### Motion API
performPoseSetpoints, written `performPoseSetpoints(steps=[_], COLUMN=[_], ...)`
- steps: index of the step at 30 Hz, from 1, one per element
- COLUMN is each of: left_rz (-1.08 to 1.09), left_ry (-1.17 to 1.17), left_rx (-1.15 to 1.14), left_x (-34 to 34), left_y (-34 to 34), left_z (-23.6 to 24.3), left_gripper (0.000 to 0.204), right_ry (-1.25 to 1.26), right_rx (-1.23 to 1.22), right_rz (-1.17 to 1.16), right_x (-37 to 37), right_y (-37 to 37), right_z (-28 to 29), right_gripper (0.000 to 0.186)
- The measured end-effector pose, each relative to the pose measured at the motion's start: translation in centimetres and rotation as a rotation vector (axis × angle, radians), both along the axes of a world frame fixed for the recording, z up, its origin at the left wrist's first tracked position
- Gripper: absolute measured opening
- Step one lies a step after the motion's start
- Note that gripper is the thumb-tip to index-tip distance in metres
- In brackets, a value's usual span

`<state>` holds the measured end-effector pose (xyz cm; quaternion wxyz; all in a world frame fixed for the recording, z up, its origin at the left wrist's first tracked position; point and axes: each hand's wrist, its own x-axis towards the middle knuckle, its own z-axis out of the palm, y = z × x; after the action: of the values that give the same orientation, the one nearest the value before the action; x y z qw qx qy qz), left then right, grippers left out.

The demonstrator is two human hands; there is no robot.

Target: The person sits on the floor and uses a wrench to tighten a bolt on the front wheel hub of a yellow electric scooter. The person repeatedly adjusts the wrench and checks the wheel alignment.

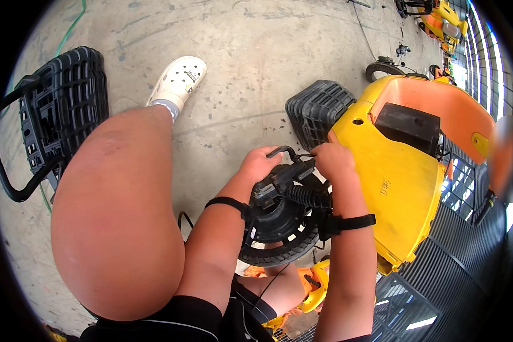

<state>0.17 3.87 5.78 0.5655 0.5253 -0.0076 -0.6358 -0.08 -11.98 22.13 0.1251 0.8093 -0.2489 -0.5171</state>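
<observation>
We seem mid-adjustment above the wheel (268, 225): left hand (259, 163) gripping the curved tube (285, 149), right hand's (333, 161) pinch hidden; next needs steadiness.

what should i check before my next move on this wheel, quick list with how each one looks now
1. Left hand at the curved black piece above the wheel: ok
2. Right hand holding securely: cannot tell, its fingertips are hidden
3. Coil spring fastened at both ends: cannot tell, the right arm side hides part of it
4. Left strap and right strap around the forearms: ok
5. White shoe clear of the wheel: ok, it is apart from it on the floor
</observation>
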Motion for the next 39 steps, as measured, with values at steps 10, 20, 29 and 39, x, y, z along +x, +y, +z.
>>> performPoseSetpoints(steps=[10, 20, 29, 39], left_rz=[0.049, 0.037, 0.138, 0.251], left_ry=[-0.011, 0.016, -0.024, 0.028], left_rx=[-0.006, 0.034, 0.009, -0.264], left_x=[-1.0, -1.0, -3.9, -6.8], left_y=[0.2, 0.3, -1.0, -1.1], left_z=[-0.3, 1.0, -2.5, -8.0], left_gripper=[0.041, 0.043, 0.041, 0.038], right_ry=[0.044, 0.151, 0.366, -0.203], right_rx=[0.049, -0.035, -0.762, -0.382], right_rz=[0.029, 0.139, 0.254, -0.019], right_x=[0.1, 0.2, -5.1, -1.1], right_y=[-1.1, -0.2, 15.5, 12.6], right_z=[-0.8, -1.1, -11.6, -8.4], right_gripper=[0.025, 0.024, 0.046, 0.033])
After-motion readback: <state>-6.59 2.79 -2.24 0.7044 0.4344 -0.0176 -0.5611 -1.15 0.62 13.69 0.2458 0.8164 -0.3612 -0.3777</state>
